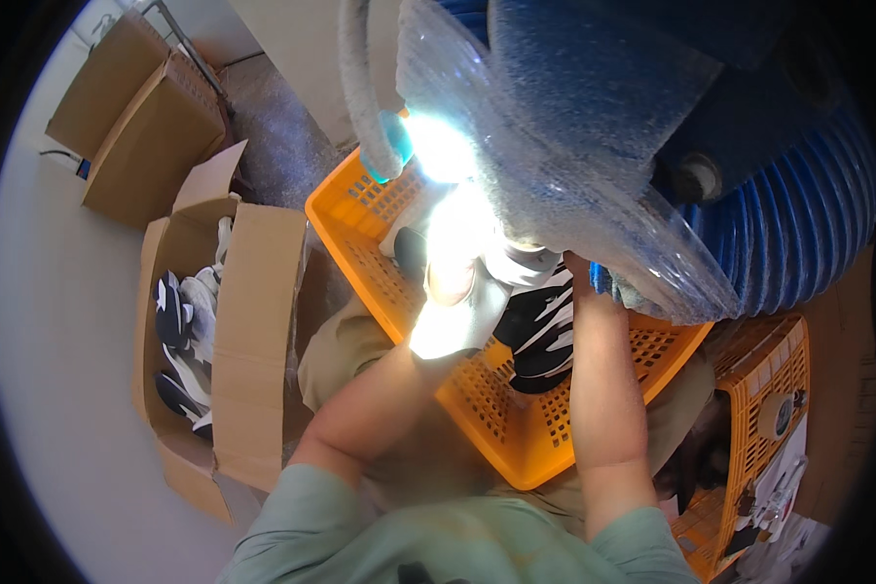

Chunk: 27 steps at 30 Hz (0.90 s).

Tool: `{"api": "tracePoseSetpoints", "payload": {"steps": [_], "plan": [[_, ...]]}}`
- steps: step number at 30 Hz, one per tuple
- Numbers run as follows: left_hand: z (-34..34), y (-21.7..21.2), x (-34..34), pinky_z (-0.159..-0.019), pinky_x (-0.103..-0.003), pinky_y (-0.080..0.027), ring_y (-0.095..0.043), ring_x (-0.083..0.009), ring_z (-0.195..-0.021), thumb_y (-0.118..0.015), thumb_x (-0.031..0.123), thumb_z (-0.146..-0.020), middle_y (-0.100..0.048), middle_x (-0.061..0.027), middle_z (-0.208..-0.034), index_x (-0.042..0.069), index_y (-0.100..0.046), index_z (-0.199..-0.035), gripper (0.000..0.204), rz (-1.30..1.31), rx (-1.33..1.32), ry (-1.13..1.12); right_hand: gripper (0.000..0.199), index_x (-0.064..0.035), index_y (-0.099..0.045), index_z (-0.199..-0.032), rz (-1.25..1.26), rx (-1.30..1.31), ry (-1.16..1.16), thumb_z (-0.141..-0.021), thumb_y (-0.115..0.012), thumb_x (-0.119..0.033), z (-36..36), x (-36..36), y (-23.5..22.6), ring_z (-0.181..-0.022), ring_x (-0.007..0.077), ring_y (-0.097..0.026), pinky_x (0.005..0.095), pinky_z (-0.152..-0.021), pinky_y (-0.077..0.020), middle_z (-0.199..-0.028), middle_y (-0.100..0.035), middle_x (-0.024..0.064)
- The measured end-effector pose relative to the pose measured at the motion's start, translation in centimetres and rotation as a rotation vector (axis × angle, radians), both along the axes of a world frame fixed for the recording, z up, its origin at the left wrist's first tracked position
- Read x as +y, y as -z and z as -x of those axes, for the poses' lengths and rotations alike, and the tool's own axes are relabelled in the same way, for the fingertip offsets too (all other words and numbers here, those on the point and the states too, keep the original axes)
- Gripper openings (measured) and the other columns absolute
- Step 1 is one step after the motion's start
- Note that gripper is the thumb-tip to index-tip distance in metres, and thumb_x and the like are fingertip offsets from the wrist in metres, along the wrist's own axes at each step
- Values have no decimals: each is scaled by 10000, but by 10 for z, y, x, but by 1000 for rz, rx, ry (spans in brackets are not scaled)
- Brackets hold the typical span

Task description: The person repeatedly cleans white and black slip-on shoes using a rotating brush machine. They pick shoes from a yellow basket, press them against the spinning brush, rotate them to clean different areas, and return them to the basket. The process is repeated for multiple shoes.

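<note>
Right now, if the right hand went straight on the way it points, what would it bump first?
Probably the dusty clear cover, which overlaps the right hand in the picture. Depth is unclear and the fingers are hidden, so it might slide underneath instead.

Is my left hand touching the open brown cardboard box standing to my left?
Apart. The head view shows your left hand above the orange perforated plastic basket, whose left wall shows between hand and box.

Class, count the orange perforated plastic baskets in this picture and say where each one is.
2. One orange perforated plastic basket is in the centre, partly covered by a dusty blue machine; another orange basket is at the lower right. Others may be hidden.
</note>
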State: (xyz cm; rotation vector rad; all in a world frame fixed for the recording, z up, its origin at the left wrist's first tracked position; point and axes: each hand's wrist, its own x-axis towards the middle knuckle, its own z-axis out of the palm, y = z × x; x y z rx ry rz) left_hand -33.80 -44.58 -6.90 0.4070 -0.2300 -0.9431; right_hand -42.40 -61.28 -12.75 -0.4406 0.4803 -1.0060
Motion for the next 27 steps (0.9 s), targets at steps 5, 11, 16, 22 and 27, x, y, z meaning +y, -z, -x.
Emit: {"api": "tracePoseSetpoints", "payload": {"steps": [5,11,16,22,27], "plan": [[9,-30,-2,-960,-380,-495,-602,-249,-1098,-555,151,-963,-595,-152,-1186,-47,-518,-1210,319,97,32,87,395,-12,-502,-1323,-3,-21,97,-945,-567,-105,37,-2,-6,-1216,260,-529,415,-1035,-423,-1326,-547,111],[7,-20,0,-926,-405,-527,-639,-240,-1038,-557,189,-987,-629,-138,-1148,1,-562,-1166,260,131,243,219,397,-12,-447,-1377,310,318,252,-985,-457,-76,156,35,-24,-1273,254,-477,425,-1079,-378,-1385,-494,108],[18,-4,-10,-950,-315,-500,-605,-204,-1102,-508,218,-987,-578,-131,-1229,-19,-447,-1327,419,-21,-87,-57,671,126,-326,-1429,496,609,-7,-824,-575,-17,203,152,-35,-1224,298,-546,401,-1041,-460,-1386,-483,240],[17,0,-6,-916,-318,-514,-619,-210,-1050,-508,183,-981,-593,-132,-1178,-15,-463,-1309,386,124,-119,79,810,73,-139,-1503,377,600,-110,-815,-555,-23,168,215,-63,-1129,326,-603,391,-810,-571,-1345,-492,268],[11,1,-6,-887,-320,-525,-630,-216,-1007,-508,154,-975,-606,-133,-1135,-11,-477,-1293,360,97,-252,53,791,62,-155,-1502,454,537,-112,-811,-525,-40,125,183,-73,-977,326,-675,368,-700,-629,-1249,-555,280]]}}
